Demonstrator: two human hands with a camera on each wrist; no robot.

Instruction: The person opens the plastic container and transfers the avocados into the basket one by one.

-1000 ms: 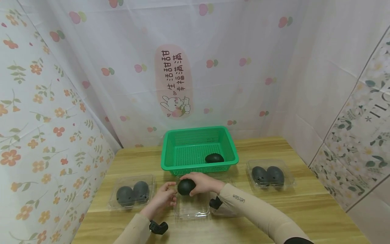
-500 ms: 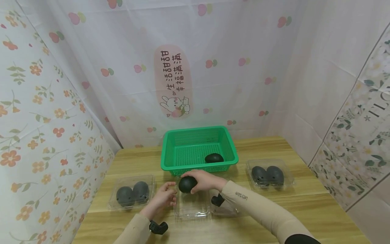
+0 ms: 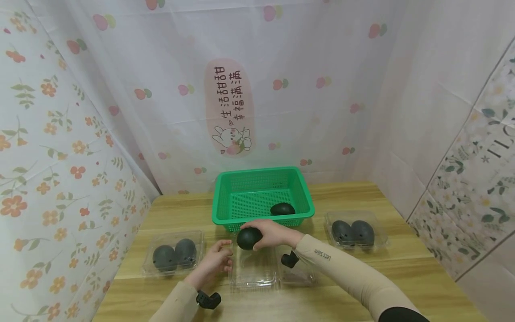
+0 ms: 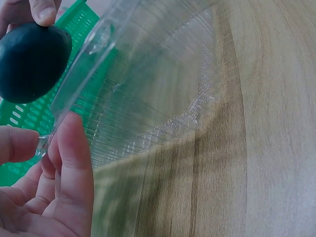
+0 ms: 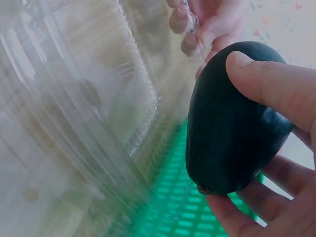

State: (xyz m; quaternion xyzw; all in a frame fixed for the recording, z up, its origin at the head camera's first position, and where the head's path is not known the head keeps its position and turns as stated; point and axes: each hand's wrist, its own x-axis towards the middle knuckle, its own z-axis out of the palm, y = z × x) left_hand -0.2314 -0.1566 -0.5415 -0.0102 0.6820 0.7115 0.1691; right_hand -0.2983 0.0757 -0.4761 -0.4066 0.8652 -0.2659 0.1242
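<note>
Near the green basket (image 3: 257, 200), right fingers (image 5: 279, 90) hold a dark fruit (image 3: 249, 239) while left fingers (image 4: 75, 158) apparently pinch a clear container (image 3: 254, 273).

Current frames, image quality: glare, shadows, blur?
Head: soft, fairly even light, small glints on the clear container. Left wrist: soft shadow across part of the wooden table. Right wrist: bright streaks at upper left; dark fruit fairly clear, green basket behind it softer.

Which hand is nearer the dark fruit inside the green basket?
Right. The right hand, gripping another dark fruit, is at the green basket's near side; the left hand is farther off leftward, pinching the clear container's edge.
</note>
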